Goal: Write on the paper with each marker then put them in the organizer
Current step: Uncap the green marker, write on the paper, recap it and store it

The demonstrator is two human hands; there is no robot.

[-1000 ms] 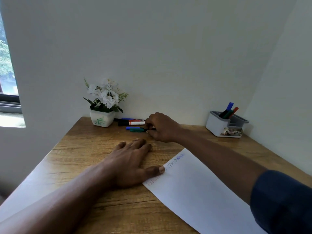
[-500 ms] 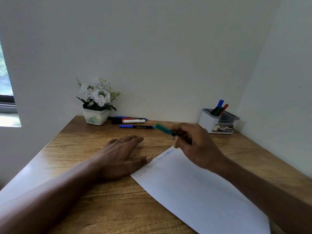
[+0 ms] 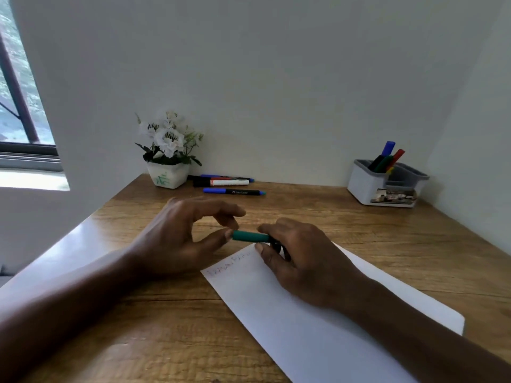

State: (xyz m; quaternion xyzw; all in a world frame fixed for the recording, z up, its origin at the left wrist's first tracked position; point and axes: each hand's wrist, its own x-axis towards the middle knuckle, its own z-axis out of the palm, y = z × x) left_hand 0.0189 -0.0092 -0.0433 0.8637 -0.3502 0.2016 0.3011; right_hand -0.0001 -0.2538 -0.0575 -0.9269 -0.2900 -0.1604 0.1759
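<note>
**A:** What does the right hand point(image 3: 307, 261) hold?

**B:** The green marker point(image 3: 250, 236). Fingers and thumb curl round its dark barrel. The green cap points left, roughly level, just above the far corner of the paper point(image 3: 318, 327).

**A:** And the left hand point(image 3: 177, 239)?

**B:** Its thumb tip touches the end of the cap, and its fingers curl just above. Whether they pinch the cap cannot be told.

**A:** How does the paper lie?

**B:** It lies flat and skewed on the wooden desk point(image 3: 359, 230). Faint coloured writing runs along its far edge.

**A:** What stands at the back?

**B:** At rear left is a flower pot point(image 3: 168, 178). Just beside it, 3 loose markers point(image 3: 235, 192) lie along the wall. At rear right, well apart from both hands, is the organizer point(image 3: 365, 186). In 1 compartment stand stored markers point(image 3: 388, 147) with blue, red and green tops.
</note>
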